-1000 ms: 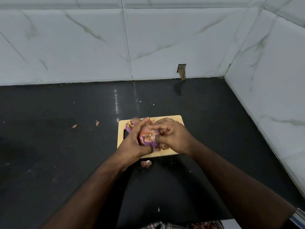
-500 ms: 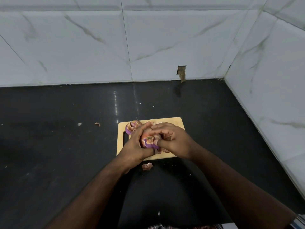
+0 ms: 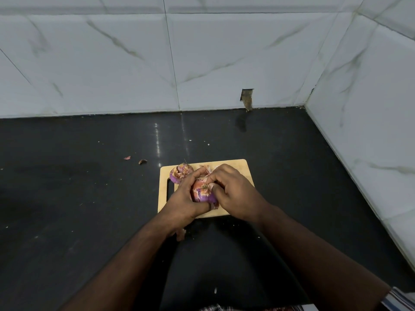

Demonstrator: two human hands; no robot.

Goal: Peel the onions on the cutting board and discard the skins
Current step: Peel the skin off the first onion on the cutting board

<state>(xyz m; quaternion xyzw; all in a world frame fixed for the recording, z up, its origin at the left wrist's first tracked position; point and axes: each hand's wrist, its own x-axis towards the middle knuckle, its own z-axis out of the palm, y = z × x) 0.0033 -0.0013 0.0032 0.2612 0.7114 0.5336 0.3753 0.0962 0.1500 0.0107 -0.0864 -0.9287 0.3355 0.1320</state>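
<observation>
Left hand (image 3: 183, 202) cups onion (image 3: 203, 193) over board (image 3: 238, 168), fingers curled round its left side. Right hand (image 3: 235, 196) pinches skin on onion's top right. Second onion (image 3: 180, 173) sits on board's far left corner, part-peeled. Loose skin (image 3: 181, 234) on counter (image 3: 67, 198) just below board, under left wrist. Two scraps (image 3: 127, 157) further left.

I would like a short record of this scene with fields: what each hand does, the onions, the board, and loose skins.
left hand: left hand grips the held onion
right hand: right hand pinches skin at the top of that onion
second onion: second onion lies at the board's far left corner, partly peeled
board: cutting board on the black counter
loose skins: skin scraps on the counter left of the board; one piece near its front edge
</observation>
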